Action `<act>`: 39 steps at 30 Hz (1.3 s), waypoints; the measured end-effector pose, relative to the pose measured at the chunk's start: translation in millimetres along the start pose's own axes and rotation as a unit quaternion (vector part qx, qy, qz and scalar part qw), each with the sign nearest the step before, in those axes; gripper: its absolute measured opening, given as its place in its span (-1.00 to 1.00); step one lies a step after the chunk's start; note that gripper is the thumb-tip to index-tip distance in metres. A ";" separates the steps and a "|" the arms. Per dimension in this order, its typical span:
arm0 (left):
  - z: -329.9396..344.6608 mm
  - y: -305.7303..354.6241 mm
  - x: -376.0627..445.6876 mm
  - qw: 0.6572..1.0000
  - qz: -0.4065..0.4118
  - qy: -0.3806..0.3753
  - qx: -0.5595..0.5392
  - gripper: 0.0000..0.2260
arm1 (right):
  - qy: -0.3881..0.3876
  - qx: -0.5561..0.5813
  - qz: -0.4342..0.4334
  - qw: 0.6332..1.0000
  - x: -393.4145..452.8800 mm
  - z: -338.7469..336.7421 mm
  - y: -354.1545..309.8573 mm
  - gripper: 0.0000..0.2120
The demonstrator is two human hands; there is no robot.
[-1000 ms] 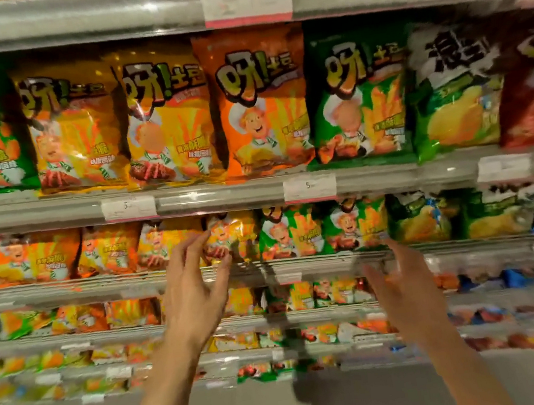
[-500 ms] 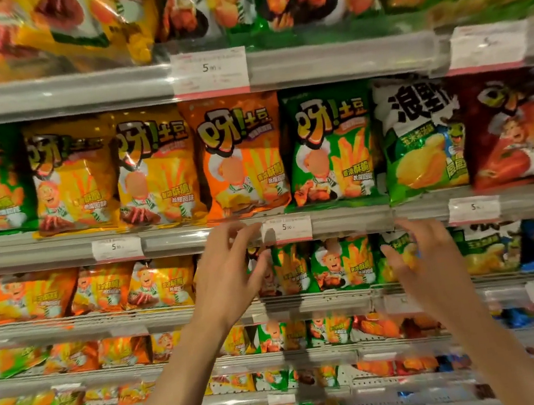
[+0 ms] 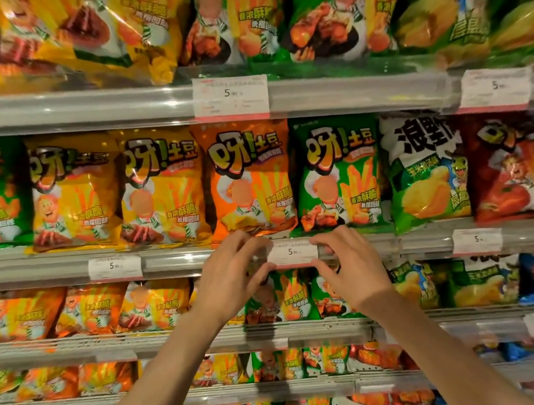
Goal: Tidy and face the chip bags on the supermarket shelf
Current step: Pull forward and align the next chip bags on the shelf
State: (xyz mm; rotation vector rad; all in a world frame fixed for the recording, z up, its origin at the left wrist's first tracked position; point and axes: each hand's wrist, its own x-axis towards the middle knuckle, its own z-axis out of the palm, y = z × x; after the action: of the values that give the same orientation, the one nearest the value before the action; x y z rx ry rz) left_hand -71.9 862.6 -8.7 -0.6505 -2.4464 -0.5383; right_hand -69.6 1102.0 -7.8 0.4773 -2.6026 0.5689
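An orange chip bag [image 3: 249, 184] stands upright on the middle shelf, facing out. A yellow bag [image 3: 160, 190] is on its left and a green bag [image 3: 337, 174] on its right. Just below them, a white price tag [image 3: 292, 252] sits in the shelf rail [image 3: 177, 259]. My left hand [image 3: 234, 273] pinches the tag's left end, thumb beneath and fingers curled above. At the right end my right hand [image 3: 347, 259] pinches it the same way. Neither hand holds a bag.
Above is a shelf of larger bags with a price tag [image 3: 231, 98]. A white-and-green bag [image 3: 423, 168] and a red bag [image 3: 510, 169] stand to the right. Smaller bags [image 3: 293, 295] fill the lower shelves behind my wrists.
Both hands rose from the lower shelf and came together on the price tag under the orange bag. The view tilted upward and closer.
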 end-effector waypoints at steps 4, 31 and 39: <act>2.1 -0.8 -0.1 1.000 -0.012 0.002 -0.017 -0.72 | 0.014 0.110 0.039 0.993 6.0 -7.6 -3.5 -0.69; 1.8 1.0 1.4 0.999 -0.032 0.004 -0.018 -0.70 | -0.008 0.217 0.054 0.975 135.8 -33.9 -58.9 -0.08; 1.0 1.4 1.5 0.999 -0.035 0.002 -0.028 -0.71 | -0.010 0.259 0.054 0.964 128.4 -29.7 -60.4 -0.15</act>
State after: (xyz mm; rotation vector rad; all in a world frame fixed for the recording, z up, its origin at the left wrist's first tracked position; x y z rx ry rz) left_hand -72.6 864.7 -8.2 -0.5877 -2.4653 -0.6370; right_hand -143.6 1033.7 96.5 0.4988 -2.4906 1.3016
